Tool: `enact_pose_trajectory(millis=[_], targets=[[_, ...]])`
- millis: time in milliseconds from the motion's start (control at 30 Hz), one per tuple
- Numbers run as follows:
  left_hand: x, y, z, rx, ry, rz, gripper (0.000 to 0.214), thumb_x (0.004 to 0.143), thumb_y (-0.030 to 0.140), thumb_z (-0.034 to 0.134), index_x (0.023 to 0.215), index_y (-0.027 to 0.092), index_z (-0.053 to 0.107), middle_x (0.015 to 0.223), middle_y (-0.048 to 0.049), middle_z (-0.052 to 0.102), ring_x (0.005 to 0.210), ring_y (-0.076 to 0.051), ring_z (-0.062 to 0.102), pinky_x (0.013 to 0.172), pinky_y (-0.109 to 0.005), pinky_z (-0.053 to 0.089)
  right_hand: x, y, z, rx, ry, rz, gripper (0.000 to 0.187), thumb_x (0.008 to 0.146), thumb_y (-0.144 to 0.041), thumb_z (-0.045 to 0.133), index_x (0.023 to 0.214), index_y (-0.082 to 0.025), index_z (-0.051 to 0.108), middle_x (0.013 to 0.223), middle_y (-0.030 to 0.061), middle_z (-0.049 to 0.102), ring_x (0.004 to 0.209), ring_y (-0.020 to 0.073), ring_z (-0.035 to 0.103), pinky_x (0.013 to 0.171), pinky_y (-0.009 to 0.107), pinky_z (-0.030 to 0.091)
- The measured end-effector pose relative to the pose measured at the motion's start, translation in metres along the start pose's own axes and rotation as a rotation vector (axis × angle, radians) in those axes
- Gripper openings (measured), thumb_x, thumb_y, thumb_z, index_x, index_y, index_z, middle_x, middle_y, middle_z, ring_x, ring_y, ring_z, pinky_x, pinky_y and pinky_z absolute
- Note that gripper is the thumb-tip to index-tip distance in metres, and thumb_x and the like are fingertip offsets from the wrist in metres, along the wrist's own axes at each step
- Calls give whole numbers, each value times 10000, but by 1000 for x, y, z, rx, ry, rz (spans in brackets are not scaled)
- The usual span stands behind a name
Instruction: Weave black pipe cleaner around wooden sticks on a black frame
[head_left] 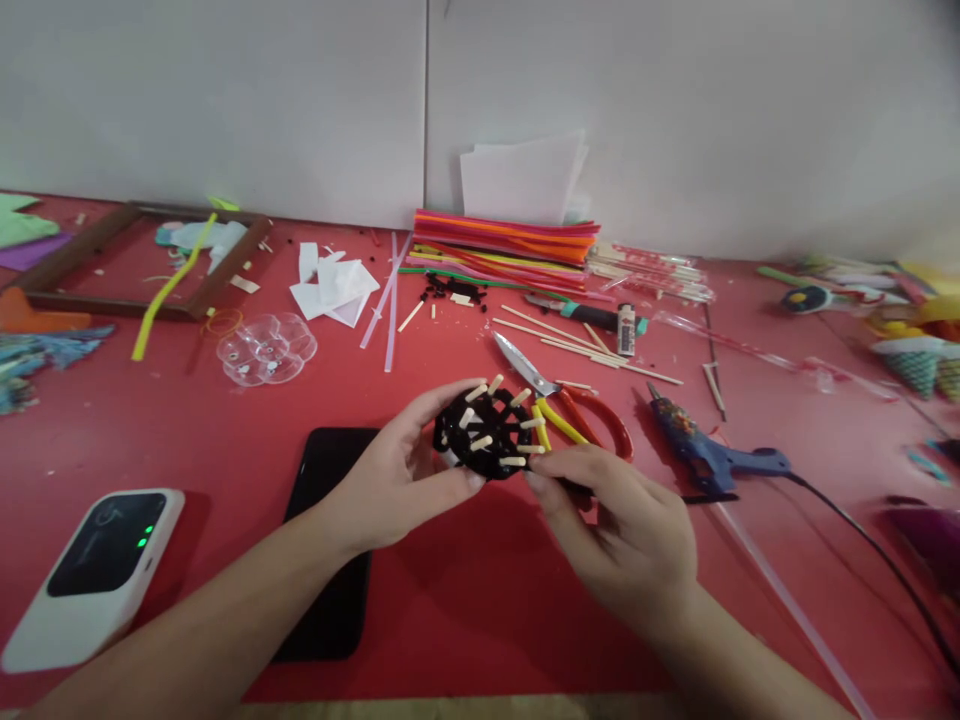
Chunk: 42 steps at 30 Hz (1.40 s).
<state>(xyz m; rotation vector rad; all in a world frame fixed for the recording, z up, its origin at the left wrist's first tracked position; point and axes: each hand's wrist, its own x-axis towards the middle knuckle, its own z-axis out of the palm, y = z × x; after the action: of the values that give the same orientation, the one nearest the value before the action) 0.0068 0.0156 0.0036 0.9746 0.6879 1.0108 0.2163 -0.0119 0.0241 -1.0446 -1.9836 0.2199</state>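
My left hand [409,475] is closed around the left side of a black, round, woven-looking craft piece [491,432], held above the table. Several short pale wooden sticks [480,443] poke up from it, mostly in a ring. At its lower right edge, my right hand [619,530] pinches with thumb and forefinger. Something dark shows beneath the right fingers, too hidden to name. Just behind the piece lie scissors [534,368] with red and yellow handles, partly covered by the right hand.
A blue glue gun [705,450] with a cord lies at right. Bundled pipe cleaners [502,240], wooden sticks [570,345] and paper pieces [337,288] lie toward the wall. A black phone [326,600] and a white device [97,570] are at left, before a wooden frame [112,300].
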Motion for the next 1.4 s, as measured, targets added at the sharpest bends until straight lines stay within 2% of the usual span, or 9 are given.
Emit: enact_pose_trajectory(millis=[200,333,400,533,767,1000,1133,1267,1400], targets=[[1,-4,-2,-41,5,-38,618,807,147,855,1341,382,653,1434,7,665,1286,-180,630,1079,-305,505,5,3,2,34,23,-47,170,929,-21,628,962,-177,687,834,22,724,769,101,700,732,191,596],[-1,-1,-2,-117,-6,-220,715,798,213,849,1434,376,564,1393,-45,661,1206,-257,650,871,-371,626,3,3,2,42,17,-56,198,912,-4,624,1010,-158,698,854,37,728,790,110,702,749,211,595],[-1,2,-2,-137,1,-282,775,760,189,842,1456,342,537,1353,-69,665,1180,-282,648,790,-361,640,2,5,1,38,12,-67,206,902,4,625,1009,-154,704,864,44,732,802,117,708,752,222,598],[0,5,-2,-182,20,-331,760,711,157,825,1411,296,567,1388,-82,648,1239,-299,635,856,-357,625,2,7,0,-21,17,-94,198,905,1,620,976,-158,715,876,58,741,799,134,715,726,239,604],[-1,6,2,-177,18,-319,646,802,316,856,1383,315,572,1435,-93,634,1257,-307,656,881,-365,614,1,5,1,-54,-3,-98,235,910,6,605,992,-179,726,897,49,760,803,139,732,735,244,620],[-2,-2,0,-196,34,-266,572,857,230,796,1377,338,584,1373,-71,676,1200,-263,705,935,-395,620,0,1,1,-70,0,-65,146,931,-56,644,967,-188,693,851,26,765,772,125,738,738,223,616],[-2,0,3,-223,41,-277,542,882,187,758,1365,346,571,1391,-42,674,1244,-225,681,1033,-392,577,0,-1,2,-73,5,-36,135,924,-70,642,938,-200,676,818,12,759,743,120,739,727,210,613],[-2,5,5,-262,55,-303,585,859,176,766,1376,336,543,1396,-54,671,1277,-236,664,1108,-427,526,0,-1,3,-62,5,-29,145,917,-72,642,938,-208,685,823,15,765,746,133,747,727,230,625],[-3,5,2,-183,14,-292,808,740,208,891,1441,331,508,1406,-83,652,1343,-297,608,1172,-496,458,0,-1,3,-43,4,-23,168,919,-63,643,987,-204,703,852,20,773,760,135,751,724,231,625]])
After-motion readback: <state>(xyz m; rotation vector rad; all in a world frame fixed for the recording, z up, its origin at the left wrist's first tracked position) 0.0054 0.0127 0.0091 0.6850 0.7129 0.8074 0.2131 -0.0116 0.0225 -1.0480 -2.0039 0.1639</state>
